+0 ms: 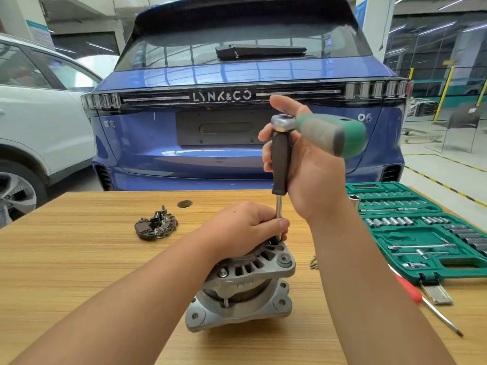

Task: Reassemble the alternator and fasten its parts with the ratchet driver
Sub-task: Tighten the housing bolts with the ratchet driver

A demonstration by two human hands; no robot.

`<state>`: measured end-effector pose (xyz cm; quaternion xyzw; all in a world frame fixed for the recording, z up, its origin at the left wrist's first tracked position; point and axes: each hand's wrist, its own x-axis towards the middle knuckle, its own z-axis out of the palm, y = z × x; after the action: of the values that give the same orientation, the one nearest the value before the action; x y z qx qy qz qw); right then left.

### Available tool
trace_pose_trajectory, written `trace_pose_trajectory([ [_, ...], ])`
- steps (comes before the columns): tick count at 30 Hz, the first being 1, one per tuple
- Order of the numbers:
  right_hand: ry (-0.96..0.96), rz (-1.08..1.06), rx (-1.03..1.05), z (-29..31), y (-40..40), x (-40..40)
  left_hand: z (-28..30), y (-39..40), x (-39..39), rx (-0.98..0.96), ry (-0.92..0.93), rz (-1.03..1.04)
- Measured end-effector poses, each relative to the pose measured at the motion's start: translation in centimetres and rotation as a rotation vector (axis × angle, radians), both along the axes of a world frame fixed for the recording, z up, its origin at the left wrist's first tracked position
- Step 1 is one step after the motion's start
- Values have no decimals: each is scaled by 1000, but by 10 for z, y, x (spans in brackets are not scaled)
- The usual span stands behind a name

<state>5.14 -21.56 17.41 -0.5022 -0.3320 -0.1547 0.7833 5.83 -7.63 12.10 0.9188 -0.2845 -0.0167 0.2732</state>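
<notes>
Workshop floor with a blue car (237, 101) parked at twelve o'clock frames a wooden table (79, 259), and on it, near six o'clock, the alternator (242, 285) stands on end, its finned aluminium housing uppermost. It looks heavy, rigid and bottom-stable, though its smooth cast metal could slide on the table; pressing down on the upper housing seems the sound way to steady it, clear of the vents. The left hand (242, 227) does that, fingers curled over the top while the thumb and fingertips pinch the steel shank where its socket meets a bolt. The right hand (303, 159) wraps the dark extension grip of the ratchet driver (316, 133), whose green handle juts toward three o'clock. At nine o'clock from the alternator lies the rectifier plate (155, 227), not yet fitted. At three o'clock an open green socket case (421, 233) holds rows of sockets, bits and bars in moulded slots; a red screwdriver (421, 299) lies against its near edge.
</notes>
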Motion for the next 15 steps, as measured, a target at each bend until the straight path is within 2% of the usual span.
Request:
trace_pose_trajectory([
  [5,49,-53,-1,1,-1,-1,-2,1,2,-11,-5,-5],
  [8,-10,-306,-27,1,4,-4,-1,0,0,2,-10,-16],
  [12,-186,-792,-138,-4,17,-6,-1,0,-1,34,-47,-36],
  [13,-203,-850,-173,-5,19,-6,-1,0,-1,28,-52,-42],
  [15,-169,-828,-179,-5,21,-6,-1,1,0,15,-56,-50],
])
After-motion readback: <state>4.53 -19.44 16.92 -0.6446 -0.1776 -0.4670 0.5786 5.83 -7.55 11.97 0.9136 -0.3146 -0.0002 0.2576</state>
